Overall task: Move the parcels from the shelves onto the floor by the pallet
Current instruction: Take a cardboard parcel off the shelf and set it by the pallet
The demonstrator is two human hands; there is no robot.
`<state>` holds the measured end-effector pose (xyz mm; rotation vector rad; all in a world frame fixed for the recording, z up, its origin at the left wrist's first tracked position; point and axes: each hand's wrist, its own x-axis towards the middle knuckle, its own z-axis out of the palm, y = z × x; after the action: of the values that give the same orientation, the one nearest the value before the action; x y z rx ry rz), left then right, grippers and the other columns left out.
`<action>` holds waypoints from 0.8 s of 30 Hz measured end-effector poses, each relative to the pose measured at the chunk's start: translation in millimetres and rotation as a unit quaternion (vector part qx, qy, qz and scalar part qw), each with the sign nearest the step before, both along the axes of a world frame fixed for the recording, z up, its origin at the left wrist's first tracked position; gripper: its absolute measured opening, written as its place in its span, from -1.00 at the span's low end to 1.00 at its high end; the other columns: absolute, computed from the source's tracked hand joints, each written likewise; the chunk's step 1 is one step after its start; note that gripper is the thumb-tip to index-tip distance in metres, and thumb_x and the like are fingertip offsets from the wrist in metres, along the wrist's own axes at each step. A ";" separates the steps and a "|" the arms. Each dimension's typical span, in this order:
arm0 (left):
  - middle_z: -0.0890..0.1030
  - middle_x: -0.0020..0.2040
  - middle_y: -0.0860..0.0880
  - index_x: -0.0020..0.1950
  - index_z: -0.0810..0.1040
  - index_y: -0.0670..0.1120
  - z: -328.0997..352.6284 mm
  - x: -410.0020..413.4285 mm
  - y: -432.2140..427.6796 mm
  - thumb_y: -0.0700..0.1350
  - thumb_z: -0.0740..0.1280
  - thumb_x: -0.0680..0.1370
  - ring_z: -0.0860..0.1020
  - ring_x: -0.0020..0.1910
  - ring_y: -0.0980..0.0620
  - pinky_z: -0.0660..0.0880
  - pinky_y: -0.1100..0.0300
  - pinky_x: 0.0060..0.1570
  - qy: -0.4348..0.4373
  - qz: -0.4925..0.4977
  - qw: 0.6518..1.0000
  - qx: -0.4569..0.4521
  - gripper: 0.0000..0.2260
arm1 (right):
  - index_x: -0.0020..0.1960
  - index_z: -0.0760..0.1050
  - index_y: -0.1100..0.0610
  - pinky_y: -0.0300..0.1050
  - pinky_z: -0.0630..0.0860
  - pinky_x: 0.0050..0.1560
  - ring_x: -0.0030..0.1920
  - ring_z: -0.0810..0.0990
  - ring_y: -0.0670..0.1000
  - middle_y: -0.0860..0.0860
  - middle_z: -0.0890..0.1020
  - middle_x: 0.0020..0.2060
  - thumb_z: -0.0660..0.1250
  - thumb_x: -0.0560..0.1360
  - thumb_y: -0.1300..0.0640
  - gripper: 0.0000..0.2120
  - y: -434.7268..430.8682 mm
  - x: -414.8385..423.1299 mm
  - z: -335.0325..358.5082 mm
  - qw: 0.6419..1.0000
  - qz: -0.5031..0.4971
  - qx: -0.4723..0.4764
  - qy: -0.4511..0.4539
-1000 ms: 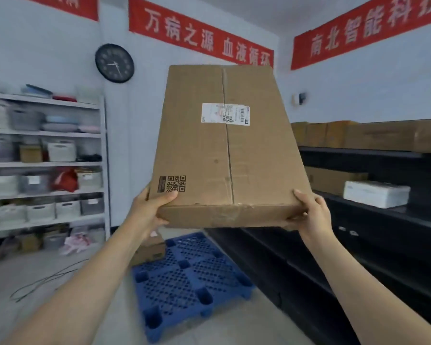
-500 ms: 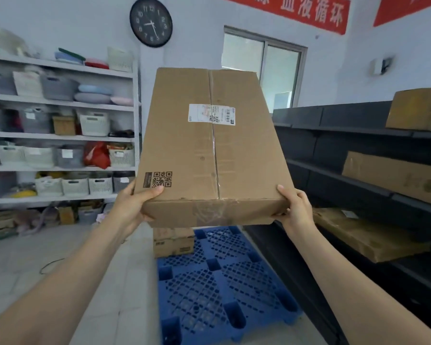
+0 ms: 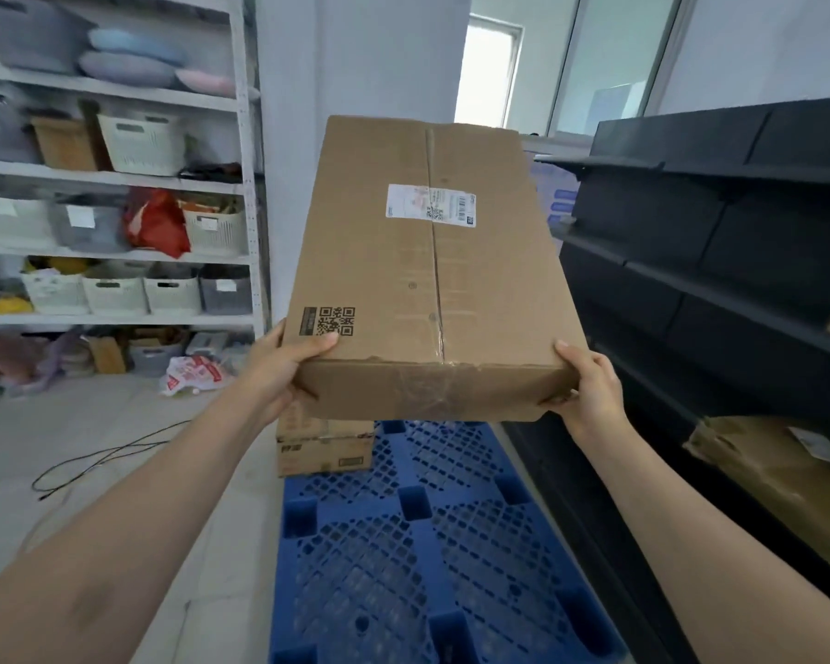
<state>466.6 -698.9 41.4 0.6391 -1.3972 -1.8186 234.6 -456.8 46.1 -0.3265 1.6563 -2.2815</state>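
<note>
Since half a second ago the view has dipped, so the clock and red banners are gone and the blue pallet point(image 3: 427, 558) fills more of the lower frame; the parcel point(image 3: 422, 280) now hangs lower, in the air above the pallet's far end, tilted with its far edge raised. The left hand point(image 3: 279, 371) grips the near left corner, thumb laid on top by the printed code, fingers hidden beneath; the right hand point(image 3: 590, 390) clasps the near right corner, thumb on the top edge and fingers curled round the end face. Two stacked cartons point(image 3: 324, 445) stand just beside the pallet's far left corner on the floor point(image 3: 116, 433); the black shelves point(image 3: 719, 261) run along the pallet's right side, another parcel point(image 3: 777, 476) lying on a low one. The carry looks about half done; it would go best by swinging left of the pallet, keeping both corners level, lowering near the cartons far edge first, then drawing the fingers out from under; the pallet itself is not the target.
</note>
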 end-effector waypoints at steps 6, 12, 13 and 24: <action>0.65 0.12 -0.07 0.27 0.52 -0.07 -42.1 -161.2 -112.1 -0.11 0.55 0.28 0.60 0.09 -0.12 0.56 -0.14 -0.08 -0.037 -0.003 0.998 0.052 -0.43 | 0.07 0.46 0.10 0.17 0.53 0.04 0.05 0.55 0.10 0.05 0.57 0.03 0.46 0.41 0.05 -0.69 -115.0 -161.7 -34.8 0.998 -0.018 0.051 -0.030; 0.66 0.12 -0.08 0.22 0.55 -0.01 -92.5 -280.6 -184.4 -0.05 0.59 0.23 0.60 0.10 -0.14 0.56 -0.26 -0.11 -0.098 -0.012 0.991 0.094 -0.43 | 0.14 0.44 0.13 0.05 0.48 -0.11 -0.05 0.54 0.03 0.03 0.56 -0.03 0.42 0.46 0.08 -0.69 -187.5 -280.5 -75.0 0.994 -0.023 0.084 -0.066; 0.66 0.11 -0.07 0.21 0.55 0.00 -104.5 -299.1 -195.0 -0.06 0.58 0.28 0.59 0.10 -0.14 0.55 -0.29 -0.11 -0.107 -0.008 0.989 0.105 -0.48 | 0.14 0.44 0.13 0.02 0.46 -0.15 -0.07 0.54 0.02 0.02 0.55 -0.04 0.42 0.46 0.08 -0.69 -198.9 -299.7 -85.0 0.993 -0.017 0.091 -0.074; 0.67 0.09 -0.06 0.18 0.56 0.02 -305.0 -511.3 -325.6 0.08 0.58 0.17 0.61 0.09 -0.20 0.54 -0.15 -0.17 -0.195 0.017 0.961 0.193 -0.40 | 0.20 0.47 0.17 0.01 0.46 -0.24 -0.01 0.52 0.09 0.11 0.53 0.09 0.47 0.42 0.14 -0.60 -356.7 -542.8 -291.8 0.960 0.011 0.207 -0.190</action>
<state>-44.7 -1024.5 -263.7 1.2729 -1.2625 -2.0308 -308.2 -813.5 -245.7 0.1791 1.8394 -1.7714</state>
